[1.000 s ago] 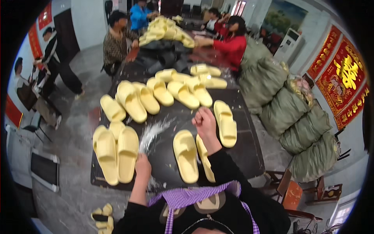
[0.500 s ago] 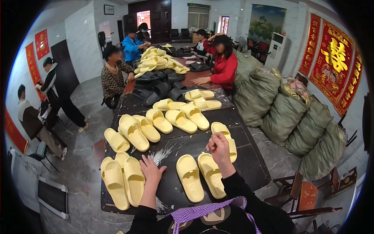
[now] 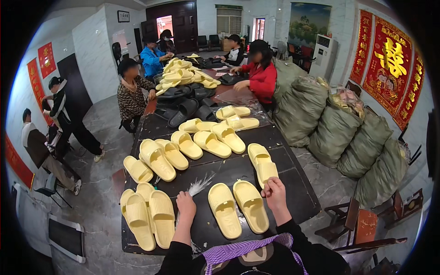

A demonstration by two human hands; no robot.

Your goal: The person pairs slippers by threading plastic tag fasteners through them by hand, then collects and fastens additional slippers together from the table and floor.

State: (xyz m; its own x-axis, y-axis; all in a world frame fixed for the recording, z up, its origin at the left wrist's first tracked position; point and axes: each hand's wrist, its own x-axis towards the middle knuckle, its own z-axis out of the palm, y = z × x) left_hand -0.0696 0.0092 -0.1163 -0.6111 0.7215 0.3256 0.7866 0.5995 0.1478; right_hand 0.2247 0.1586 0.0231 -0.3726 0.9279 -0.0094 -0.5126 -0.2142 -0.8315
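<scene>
**Slippers between two hands, toes pointing away**

Pair of yellow slippers (image 3: 238, 208) flat on the dark table (image 3: 293, 188), side by side and just apart, between the two hands; long axes running from the near edge up and slightly left, toes away from the body, heels toward it; soles down, openings up.

Left hand (image 3: 186, 202) just left of the left slipper (image 3: 224, 210), near its toe end, knuckles up, fingers curled loosely; pinching what looks like the stem of a white feathery tuft (image 3: 200, 185) that fans out up and to the right; grip itself too small to tell for certain.

Right hand (image 3: 274, 189) at the right slipper (image 3: 251, 205), beside its toe end on the outer side, fingers bent in; close against the lower end of another yellow slipper (image 3: 262, 167) lying just beyond; cannot tell whether touching, holding, or merely resting beside either one.

Right hand nearer the pair than the left; both level with the toe ends rather than the heels.

Stack of yellow slippers (image 3: 144, 217) well left of the left hand at the table corner; further rows of yellow slippers (image 3: 197, 144) beyond the pair, farther up the table.
</scene>
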